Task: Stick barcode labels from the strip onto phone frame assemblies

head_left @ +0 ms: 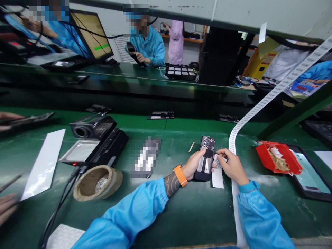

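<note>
My left hand [192,166] is closed around the edge of an opened phone [205,166], its circuit board and inner parts showing. The phone stands slightly tilted above the green bench. Just to its right, my right hand [232,168] pinches a white sheet of printed labels [218,177] between thumb and fingers. The sheet hangs close beside the phone's right edge; whether they touch I cannot tell. A small tan strip [191,147] lies left of the phone. Another phone part [147,157], partly pixelated, rests farther left.
A clay-like pot [114,181] stands left, near a black device with a metal plate [81,151]. On the right are a red bin [261,155] and a phone-like panel on a dark tray [292,147]. A white barcode strip [259,107] hangs down. Co-workers' hands [7,207] appear at left.
</note>
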`<action>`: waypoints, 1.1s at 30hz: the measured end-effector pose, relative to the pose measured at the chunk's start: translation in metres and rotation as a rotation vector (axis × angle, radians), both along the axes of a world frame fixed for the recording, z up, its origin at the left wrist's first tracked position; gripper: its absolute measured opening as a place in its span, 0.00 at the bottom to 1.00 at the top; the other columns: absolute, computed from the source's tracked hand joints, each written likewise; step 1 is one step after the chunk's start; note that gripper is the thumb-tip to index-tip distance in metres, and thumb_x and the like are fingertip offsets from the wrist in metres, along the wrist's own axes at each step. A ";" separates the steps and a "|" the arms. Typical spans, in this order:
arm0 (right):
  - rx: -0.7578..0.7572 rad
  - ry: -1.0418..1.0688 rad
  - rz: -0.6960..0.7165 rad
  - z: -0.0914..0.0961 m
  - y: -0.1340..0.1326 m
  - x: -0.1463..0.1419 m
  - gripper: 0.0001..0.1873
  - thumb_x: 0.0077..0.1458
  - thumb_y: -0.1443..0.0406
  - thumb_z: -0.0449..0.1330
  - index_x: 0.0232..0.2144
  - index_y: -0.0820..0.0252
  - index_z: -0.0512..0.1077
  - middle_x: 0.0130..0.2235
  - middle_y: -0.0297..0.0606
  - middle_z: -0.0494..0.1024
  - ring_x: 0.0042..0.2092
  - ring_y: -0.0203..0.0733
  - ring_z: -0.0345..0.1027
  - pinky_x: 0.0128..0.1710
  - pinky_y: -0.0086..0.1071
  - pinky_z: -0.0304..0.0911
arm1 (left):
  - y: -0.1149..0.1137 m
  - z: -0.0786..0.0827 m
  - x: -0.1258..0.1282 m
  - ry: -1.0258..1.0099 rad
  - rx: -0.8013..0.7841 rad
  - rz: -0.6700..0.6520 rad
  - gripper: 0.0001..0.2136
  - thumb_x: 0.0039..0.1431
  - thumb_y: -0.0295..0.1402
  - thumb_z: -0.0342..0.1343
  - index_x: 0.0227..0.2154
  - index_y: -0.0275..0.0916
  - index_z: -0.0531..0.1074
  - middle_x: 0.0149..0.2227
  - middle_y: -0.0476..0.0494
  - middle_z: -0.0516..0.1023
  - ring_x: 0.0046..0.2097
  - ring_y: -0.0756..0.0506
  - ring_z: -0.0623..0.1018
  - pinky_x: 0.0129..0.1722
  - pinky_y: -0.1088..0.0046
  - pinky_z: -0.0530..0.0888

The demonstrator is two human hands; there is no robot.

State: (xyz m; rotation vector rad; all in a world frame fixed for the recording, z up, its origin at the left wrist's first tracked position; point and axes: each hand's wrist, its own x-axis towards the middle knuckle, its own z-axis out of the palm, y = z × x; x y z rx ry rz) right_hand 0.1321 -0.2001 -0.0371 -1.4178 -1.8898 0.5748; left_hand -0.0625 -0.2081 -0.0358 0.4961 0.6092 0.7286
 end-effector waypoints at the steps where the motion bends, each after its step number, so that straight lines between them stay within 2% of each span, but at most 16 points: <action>1: -0.006 0.014 -0.007 0.000 0.000 0.001 0.08 0.58 0.61 0.55 0.35 0.57 0.72 0.31 0.37 0.77 0.34 0.43 0.70 0.35 0.34 0.63 | 0.000 -0.001 -0.001 0.001 -0.009 -0.015 0.29 0.62 0.53 0.51 0.51 0.31 0.71 0.33 0.34 0.81 0.31 0.42 0.81 0.34 0.69 0.74; 6: -0.016 0.107 -0.051 0.004 0.000 0.002 0.09 0.58 0.60 0.55 0.33 0.58 0.73 0.32 0.37 0.78 0.34 0.43 0.71 0.36 0.35 0.64 | 0.001 -0.002 -0.007 -0.062 -0.074 -0.149 0.34 0.63 0.58 0.42 0.54 0.30 0.69 0.34 0.32 0.81 0.31 0.40 0.81 0.34 0.66 0.75; 11: 0.040 0.133 -0.048 0.009 -0.001 -0.001 0.07 0.58 0.62 0.56 0.32 0.57 0.72 0.32 0.37 0.77 0.35 0.43 0.71 0.37 0.35 0.63 | 0.003 0.006 -0.011 -0.148 -0.109 -0.199 0.35 0.63 0.58 0.39 0.58 0.32 0.66 0.36 0.32 0.81 0.32 0.39 0.82 0.34 0.65 0.75; 18: 0.003 0.241 0.014 0.011 -0.003 -0.001 0.06 0.57 0.62 0.57 0.32 0.57 0.72 0.34 0.37 0.77 0.37 0.42 0.71 0.38 0.34 0.64 | 0.002 0.007 -0.010 -0.230 -0.078 -0.181 0.39 0.61 0.62 0.41 0.59 0.30 0.64 0.37 0.31 0.81 0.32 0.38 0.81 0.35 0.62 0.75; 23: -0.106 0.403 0.048 0.010 -0.002 -0.003 0.09 0.57 0.58 0.60 0.32 0.57 0.71 0.31 0.35 0.75 0.32 0.40 0.69 0.33 0.32 0.64 | 0.004 0.003 -0.011 -0.255 -0.058 -0.179 0.39 0.60 0.62 0.44 0.60 0.31 0.64 0.37 0.30 0.81 0.34 0.37 0.82 0.38 0.63 0.74; 26: -0.162 0.489 0.022 0.007 -0.001 -0.003 0.11 0.57 0.56 0.60 0.33 0.57 0.72 0.31 0.35 0.76 0.33 0.41 0.70 0.33 0.32 0.65 | 0.004 0.001 -0.011 -0.254 -0.044 -0.182 0.40 0.59 0.62 0.45 0.60 0.31 0.63 0.37 0.30 0.81 0.35 0.37 0.82 0.38 0.64 0.74; 30: -0.214 0.493 0.025 0.006 0.000 -0.001 0.11 0.57 0.56 0.61 0.35 0.57 0.75 0.33 0.37 0.79 0.35 0.43 0.72 0.36 0.34 0.65 | 0.003 -0.002 -0.010 -0.237 -0.021 -0.189 0.39 0.60 0.61 0.45 0.60 0.31 0.63 0.38 0.30 0.81 0.35 0.37 0.82 0.38 0.64 0.75; 33: -0.173 0.456 0.016 0.007 0.000 -0.001 0.10 0.56 0.57 0.62 0.33 0.57 0.76 0.33 0.37 0.79 0.36 0.44 0.72 0.38 0.36 0.65 | 0.002 -0.003 -0.010 -0.220 -0.022 -0.203 0.38 0.60 0.61 0.45 0.60 0.32 0.64 0.38 0.30 0.81 0.34 0.37 0.82 0.36 0.64 0.75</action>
